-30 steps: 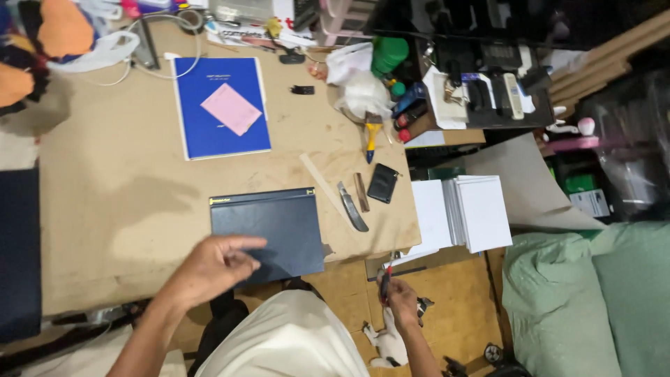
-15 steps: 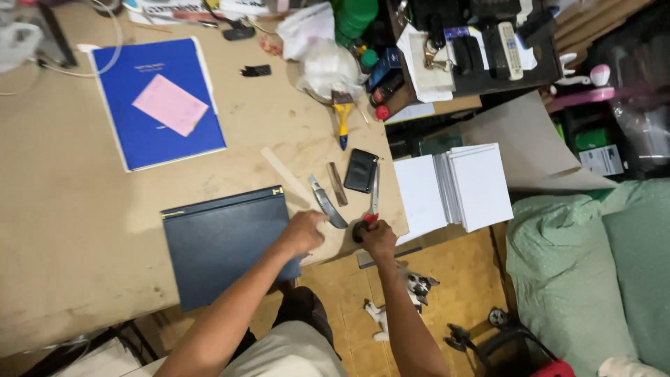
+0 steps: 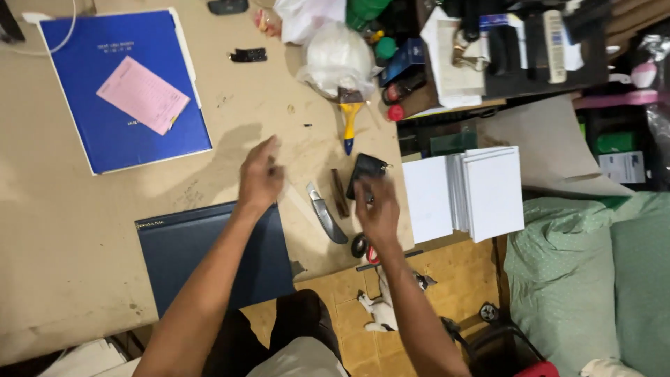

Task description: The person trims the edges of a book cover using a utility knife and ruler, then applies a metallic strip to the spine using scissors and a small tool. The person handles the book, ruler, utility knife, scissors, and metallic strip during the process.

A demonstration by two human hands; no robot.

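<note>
Scissors (image 3: pixel 364 248) sit just under your right hand (image 3: pixel 377 209) — its fingers curled loosely, pinching nothing; your left hand (image 3: pixel 259 178) hovers, fingers together, above the dark folder (image 3: pixel 209 255) on the tabletop (image 3: pixel 63 230).

Knife (image 3: pixel 326 222): on counter (image 3: pixel 63 230), right of closed book (image 3: pixel 213 255).
Paper stack (image 3: pixel 464 192): right of knife.
Folder (image 3: pixel 118 87): behind book.

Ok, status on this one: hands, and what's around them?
Left hand open, raised over the table. Right hand touching the small black case; scissors beneath its wrist. Knife lies between the hands.
</note>
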